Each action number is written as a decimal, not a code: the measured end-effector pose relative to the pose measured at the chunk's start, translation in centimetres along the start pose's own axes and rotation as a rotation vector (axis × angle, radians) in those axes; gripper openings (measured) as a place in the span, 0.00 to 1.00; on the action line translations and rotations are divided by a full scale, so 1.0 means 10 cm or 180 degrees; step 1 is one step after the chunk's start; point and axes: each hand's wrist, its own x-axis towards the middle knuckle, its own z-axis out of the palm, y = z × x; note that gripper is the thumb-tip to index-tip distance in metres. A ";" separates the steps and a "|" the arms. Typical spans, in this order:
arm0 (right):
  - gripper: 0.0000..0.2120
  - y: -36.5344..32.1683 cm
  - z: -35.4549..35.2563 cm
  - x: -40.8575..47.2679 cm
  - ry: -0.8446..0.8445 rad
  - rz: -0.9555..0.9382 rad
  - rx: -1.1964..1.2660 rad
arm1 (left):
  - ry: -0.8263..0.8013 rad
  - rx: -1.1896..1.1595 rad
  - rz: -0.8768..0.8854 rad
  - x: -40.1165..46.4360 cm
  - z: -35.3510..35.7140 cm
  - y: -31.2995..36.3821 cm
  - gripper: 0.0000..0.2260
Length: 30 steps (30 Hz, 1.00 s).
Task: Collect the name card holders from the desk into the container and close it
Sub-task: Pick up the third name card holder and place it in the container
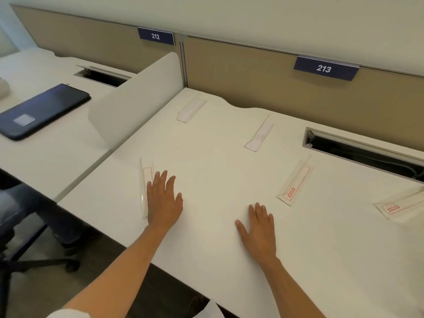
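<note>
Five holders: lying flat and scattered across the white desk (218,171), all still waiting to be collected.
Nearest holder: the clear name card holder (145,180) is sitting just under the left hand's little-finger edge, near the desk's front-left corner.
Left hand: the left hand (164,200) is lying palm down, fingers straight and slightly spread, gripping nothing.
Right hand: the right hand (259,228) is resting flat on the desk, fingers close together, thumb out, holding nothing.
Others: the red-printed holder (294,183), the far-right holder (399,206), and two plain ones (191,110) (259,136) further back.
Handling: looking thin, light, stiff plastic, slick and flush with the top; probably sliding one to the edge or lifting a long side.
Container: not showing anywhere.
</note>
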 end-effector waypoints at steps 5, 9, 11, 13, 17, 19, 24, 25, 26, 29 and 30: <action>0.34 -0.02 0.08 -0.03 0.0110 0.0005 -0.0241 | -0.0205 0.0115 -0.0573 0.12 -0.12 -0.32 0.26; 0.34 -0.02 0.10 -0.04 0.0162 0.0024 -0.0325 | -0.0497 -0.0370 -0.1252 0.19 -0.14 -0.45 0.27; 0.34 -0.01 0.12 -0.03 0.0167 0.0044 -0.0343 | -0.0616 -0.0500 -0.1385 0.21 -0.13 -0.49 0.25; 0.35 0.00 0.14 -0.02 0.0184 0.0068 -0.0332 | -0.0626 -0.0573 -0.1438 0.22 -0.11 -0.52 0.23; 0.37 0.02 0.18 0.00 0.0224 0.0110 -0.0332 | -0.0485 -0.0765 -0.1464 0.26 -0.10 -0.58 0.19; 0.38 0.02 0.18 0.00 0.0226 0.0130 -0.0350 | -0.0492 -0.0849 -0.1562 0.29 -0.12 -0.59 0.19; 0.38 0.00 0.18 0.00 0.0217 0.0185 -0.0306 | -0.0510 -0.1126 -0.1744 0.33 -0.15 -0.59 0.22; 0.37 0.00 0.17 0.00 0.0210 0.0192 -0.0278 | -0.0516 -0.1268 -0.1780 0.33 -0.16 -0.58 0.21; 0.37 0.01 0.17 0.01 0.0207 0.0201 -0.0240 | -0.0530 -0.1466 -0.1816 0.32 -0.15 -0.57 0.20; 0.34 -0.01 0.15 0.03 0.0163 0.0268 -0.0033 | -0.0566 -0.2387 -0.1882 0.31 -0.14 -0.46 0.15; 0.33 -0.02 0.14 0.03 0.0133 0.0299 0.0086 | -0.0588 -0.2671 -0.1894 0.31 -0.14 -0.41 0.15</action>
